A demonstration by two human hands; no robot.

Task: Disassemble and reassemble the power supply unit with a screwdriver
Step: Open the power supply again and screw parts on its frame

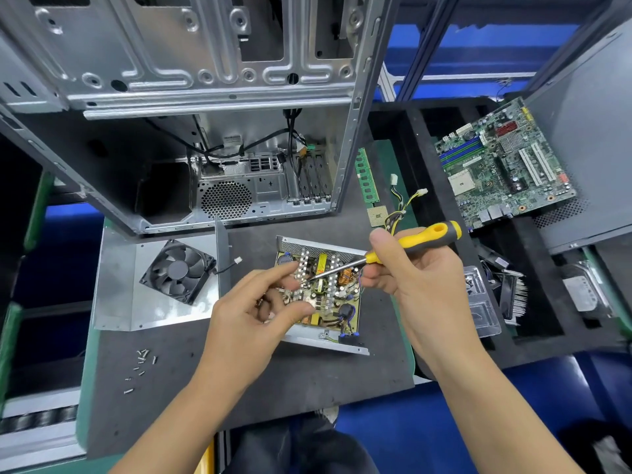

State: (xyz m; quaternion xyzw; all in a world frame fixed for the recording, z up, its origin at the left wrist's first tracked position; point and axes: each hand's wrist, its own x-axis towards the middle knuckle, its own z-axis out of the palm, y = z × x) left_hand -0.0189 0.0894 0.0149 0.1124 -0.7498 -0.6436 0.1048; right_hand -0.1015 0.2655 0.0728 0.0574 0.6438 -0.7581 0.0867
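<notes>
Holding a yellow-and-black-handled screwdriver (403, 249) in the right hand (420, 278), the person keeps its fingers wrapped round the handle with the thumb laid along the top, and slants the metal shaft down and to the left so the tip sits among the components of the opened grey metal power supply unit (321, 295). That unit lies on the dark tabletop (273, 378) just in front of the person, its green circuit board, silver heat-sink fins and copper coils laid bare. The left hand (253, 313) hovers over the board's left side, fingers loosely curved with thumb and forefinger near each other beside the tip; whether they pinch a small screw I cannot tell. To the left rest the bent grey metal cover (116, 295) with a black square cooling fan (178, 270) on it, and nearer the edge a scatter of small silver screws (142, 364). Judging by the cover already off, the step looks like work on a screw fixing the board itself. The next move likely calls for seating the tip squarely in the screw head, steadying it with the left fingers, and keeping the shaft clear of the crowded parts.
</notes>
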